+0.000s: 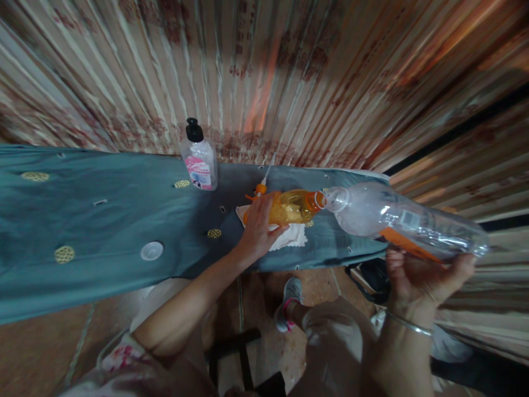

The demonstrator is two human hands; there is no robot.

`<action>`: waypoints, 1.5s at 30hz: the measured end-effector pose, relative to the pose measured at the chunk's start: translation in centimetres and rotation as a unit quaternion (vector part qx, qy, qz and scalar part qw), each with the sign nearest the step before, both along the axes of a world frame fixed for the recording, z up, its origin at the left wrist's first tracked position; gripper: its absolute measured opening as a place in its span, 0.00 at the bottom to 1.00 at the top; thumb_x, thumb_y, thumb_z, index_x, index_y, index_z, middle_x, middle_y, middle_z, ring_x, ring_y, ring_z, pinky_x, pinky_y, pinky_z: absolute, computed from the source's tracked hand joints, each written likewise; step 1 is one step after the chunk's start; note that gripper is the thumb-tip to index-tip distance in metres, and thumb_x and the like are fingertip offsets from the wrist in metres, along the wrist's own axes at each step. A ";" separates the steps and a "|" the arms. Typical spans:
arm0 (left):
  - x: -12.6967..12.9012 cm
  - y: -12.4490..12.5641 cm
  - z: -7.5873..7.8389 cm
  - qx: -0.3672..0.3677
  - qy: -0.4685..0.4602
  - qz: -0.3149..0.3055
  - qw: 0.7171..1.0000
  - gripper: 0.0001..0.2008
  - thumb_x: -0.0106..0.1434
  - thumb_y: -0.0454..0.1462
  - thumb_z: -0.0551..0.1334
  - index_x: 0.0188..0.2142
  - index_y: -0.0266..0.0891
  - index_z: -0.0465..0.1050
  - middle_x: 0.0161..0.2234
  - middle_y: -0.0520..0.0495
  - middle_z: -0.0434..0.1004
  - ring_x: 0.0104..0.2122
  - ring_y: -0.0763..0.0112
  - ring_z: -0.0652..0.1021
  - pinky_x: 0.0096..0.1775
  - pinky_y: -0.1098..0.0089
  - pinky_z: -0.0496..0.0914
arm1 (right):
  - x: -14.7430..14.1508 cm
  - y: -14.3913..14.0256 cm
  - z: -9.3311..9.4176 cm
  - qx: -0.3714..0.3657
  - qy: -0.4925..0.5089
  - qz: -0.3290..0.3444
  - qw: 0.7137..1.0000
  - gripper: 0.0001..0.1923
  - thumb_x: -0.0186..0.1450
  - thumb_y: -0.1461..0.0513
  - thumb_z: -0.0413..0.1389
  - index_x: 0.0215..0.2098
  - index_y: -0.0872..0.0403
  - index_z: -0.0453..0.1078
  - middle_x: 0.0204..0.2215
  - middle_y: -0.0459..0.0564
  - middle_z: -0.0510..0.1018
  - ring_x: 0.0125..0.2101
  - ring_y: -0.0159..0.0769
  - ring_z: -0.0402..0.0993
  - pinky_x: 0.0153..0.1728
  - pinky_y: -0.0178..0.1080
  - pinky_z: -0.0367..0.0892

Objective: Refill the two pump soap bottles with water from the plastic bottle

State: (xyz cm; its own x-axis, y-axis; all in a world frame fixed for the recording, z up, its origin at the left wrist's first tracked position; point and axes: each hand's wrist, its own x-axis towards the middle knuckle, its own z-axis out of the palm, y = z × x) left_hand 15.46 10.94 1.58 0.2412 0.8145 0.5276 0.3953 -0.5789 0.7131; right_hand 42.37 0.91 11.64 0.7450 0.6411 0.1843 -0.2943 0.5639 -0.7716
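Note:
My left hand (258, 226) is wrapped round an amber bottle (291, 207) that lies tilted over the table, its neck pointing right. In my right hand (425, 275) is a large clear plastic bottle (397, 215) with an orange label, held on its side from below. The two mouths meet, or nearly so; I cannot tell whether they touch. Whether liquid passes between them is too blurred to see. Just behind my left hand lies an orange pump top (260, 189) with a thin clear tube. A white cloth (291, 237) is under the amber bottle.
A clear bottle with a black cap and pink label (199, 160) stands at the back of the teal-covered table (103, 226). Left of my arm sits a small white cap (152, 251). Pleated curtains (231, 71) hang behind the table. A dark shoe (370, 278) lies on the floor.

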 end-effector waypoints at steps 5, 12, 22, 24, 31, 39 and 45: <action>0.1 0.0 0.0 -0.006 0.009 0.009 1.000 0.37 0.63 0.50 0.67 0.65 0.41 0.55 0.60 0.34 0.69 0.60 0.48 0.71 0.61 0.47 0.65 | 0.0 0.1 0.1 0.002 -0.004 0.000 1.000 0.33 0.45 0.53 0.71 0.47 0.53 0.72 0.47 0.48 0.79 0.47 0.42 0.78 0.25 0.33 0.77; 0.1 0.0 -0.3 0.007 0.001 0.000 1.000 0.37 0.63 0.49 0.67 0.65 0.43 0.53 0.60 0.34 0.69 0.60 0.49 0.71 0.60 0.48 0.65 | 0.5 -0.1 -0.3 -0.004 0.034 -0.016 0.999 0.30 0.51 0.53 0.68 0.51 0.50 0.71 0.46 0.47 0.79 0.48 0.44 0.78 0.26 0.35 0.78; 0.0 0.0 -0.1 0.007 0.006 -0.003 1.000 0.38 0.63 0.49 0.68 0.65 0.42 0.53 0.60 0.34 0.69 0.60 0.48 0.71 0.60 0.48 0.65 | 0.1 0.0 -0.1 0.002 0.035 -0.020 0.999 0.36 0.48 0.53 0.70 0.54 0.50 0.70 0.47 0.46 0.80 0.48 0.42 0.77 0.23 0.33 0.76; 0.0 0.0 -0.1 0.005 0.007 0.001 1.000 0.38 0.62 0.49 0.68 0.65 0.42 0.54 0.60 0.34 0.69 0.60 0.48 0.71 0.60 0.48 0.65 | 0.3 0.0 -0.2 0.008 0.036 -0.012 0.999 0.34 0.48 0.53 0.70 0.52 0.50 0.71 0.47 0.46 0.79 0.46 0.42 0.78 0.23 0.34 0.77; 0.0 0.0 -0.1 0.001 0.001 -0.001 1.000 0.38 0.63 0.49 0.68 0.65 0.41 0.54 0.60 0.34 0.69 0.60 0.48 0.70 0.61 0.47 0.65 | 0.7 0.0 -0.2 0.008 0.002 0.008 1.000 0.38 0.42 0.52 0.73 0.48 0.53 0.72 0.45 0.47 0.80 0.38 0.37 0.79 0.22 0.33 0.77; 0.0 -0.1 0.1 -0.009 0.016 0.010 1.000 0.37 0.63 0.49 0.68 0.65 0.41 0.55 0.60 0.33 0.69 0.59 0.48 0.71 0.60 0.45 0.66 | 0.9 -0.1 -0.4 0.003 0.014 0.007 1.000 0.33 0.44 0.52 0.72 0.46 0.49 0.72 0.45 0.45 0.79 0.37 0.36 0.79 0.22 0.33 0.77; 0.0 0.0 -0.2 0.005 0.006 0.009 1.000 0.38 0.63 0.51 0.67 0.65 0.41 0.54 0.60 0.34 0.69 0.60 0.48 0.71 0.60 0.46 0.66 | 0.8 -0.1 -0.5 -0.013 0.006 -0.011 1.000 0.42 0.39 0.49 0.74 0.50 0.51 0.72 0.46 0.47 0.79 0.43 0.40 0.78 0.22 0.32 0.76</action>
State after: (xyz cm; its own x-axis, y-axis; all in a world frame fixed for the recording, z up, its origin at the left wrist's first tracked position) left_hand 15.51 10.93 1.35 0.2335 0.8137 0.5324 0.4142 -0.5786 0.7026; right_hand 43.19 0.84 11.18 0.7613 0.6286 0.1588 -0.2916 0.5508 -0.7821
